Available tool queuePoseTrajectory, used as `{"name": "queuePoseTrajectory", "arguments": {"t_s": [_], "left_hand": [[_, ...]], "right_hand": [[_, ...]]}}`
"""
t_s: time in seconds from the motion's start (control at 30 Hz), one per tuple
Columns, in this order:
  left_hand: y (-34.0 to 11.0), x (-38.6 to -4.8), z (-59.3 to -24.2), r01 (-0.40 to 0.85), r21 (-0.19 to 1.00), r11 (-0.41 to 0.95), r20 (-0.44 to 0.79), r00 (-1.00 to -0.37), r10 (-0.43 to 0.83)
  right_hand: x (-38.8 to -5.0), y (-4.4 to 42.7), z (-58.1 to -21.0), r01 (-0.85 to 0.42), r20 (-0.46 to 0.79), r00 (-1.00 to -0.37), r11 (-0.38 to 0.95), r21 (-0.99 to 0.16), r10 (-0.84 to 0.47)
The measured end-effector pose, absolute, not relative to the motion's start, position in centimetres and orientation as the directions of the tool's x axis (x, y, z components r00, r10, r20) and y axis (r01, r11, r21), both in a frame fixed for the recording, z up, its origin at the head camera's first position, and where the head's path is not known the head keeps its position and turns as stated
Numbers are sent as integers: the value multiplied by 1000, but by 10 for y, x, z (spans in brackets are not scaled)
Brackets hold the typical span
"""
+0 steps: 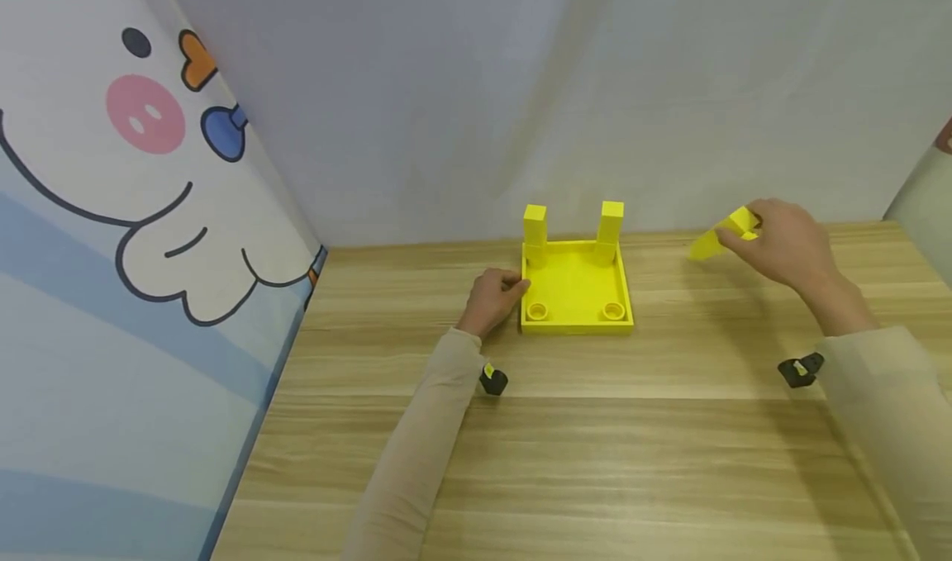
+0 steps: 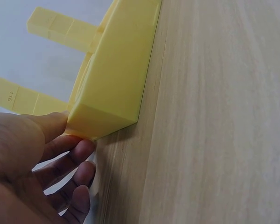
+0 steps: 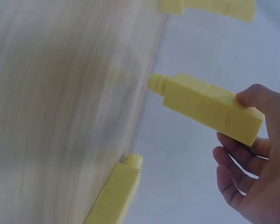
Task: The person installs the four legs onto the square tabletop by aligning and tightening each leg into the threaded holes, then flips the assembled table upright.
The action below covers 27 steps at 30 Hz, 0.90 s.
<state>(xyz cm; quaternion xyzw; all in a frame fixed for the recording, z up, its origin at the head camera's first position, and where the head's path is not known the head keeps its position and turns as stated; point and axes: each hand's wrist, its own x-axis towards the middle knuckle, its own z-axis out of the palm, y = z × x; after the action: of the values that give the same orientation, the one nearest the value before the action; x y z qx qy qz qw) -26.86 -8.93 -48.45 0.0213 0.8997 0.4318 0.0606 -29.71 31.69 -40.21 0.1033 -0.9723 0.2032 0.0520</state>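
Note:
A square yellow tray-like base (image 1: 573, 284) with a low rim lies on the table. Two yellow posts (image 1: 535, 226) (image 1: 611, 224) stand upright at its far corners, and round sockets (image 1: 537, 311) (image 1: 613, 311) show at the near corners. My left hand (image 1: 494, 301) pinches the base's left edge between thumb and fingers. Off to the right, my right hand (image 1: 792, 243) holds a yellow post (image 3: 210, 107) marked 127 by its end, tilted in the air. Its rounded knob points away from the fingers. Another yellow post (image 3: 115, 193) lies on the table below that hand.
The wood-grain table (image 1: 580, 462) ends at a pale curtain (image 1: 461, 115) behind the base. A cartoon-printed cloth (image 1: 149, 239) hangs along the left side. Small black devices (image 1: 494, 379) (image 1: 801, 370) sit at both wrists.

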Motion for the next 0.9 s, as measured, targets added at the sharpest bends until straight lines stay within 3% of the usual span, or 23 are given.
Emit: {"name": "queuePoseTrajectory", "arguments": {"t_s": [0.9], "left_hand": [[-91, -271, -489, 4, 786, 618, -76, -992, 102]], "right_hand": [[-296, 258, -370, -321, 141, -947, 840, -436, -289]]}}
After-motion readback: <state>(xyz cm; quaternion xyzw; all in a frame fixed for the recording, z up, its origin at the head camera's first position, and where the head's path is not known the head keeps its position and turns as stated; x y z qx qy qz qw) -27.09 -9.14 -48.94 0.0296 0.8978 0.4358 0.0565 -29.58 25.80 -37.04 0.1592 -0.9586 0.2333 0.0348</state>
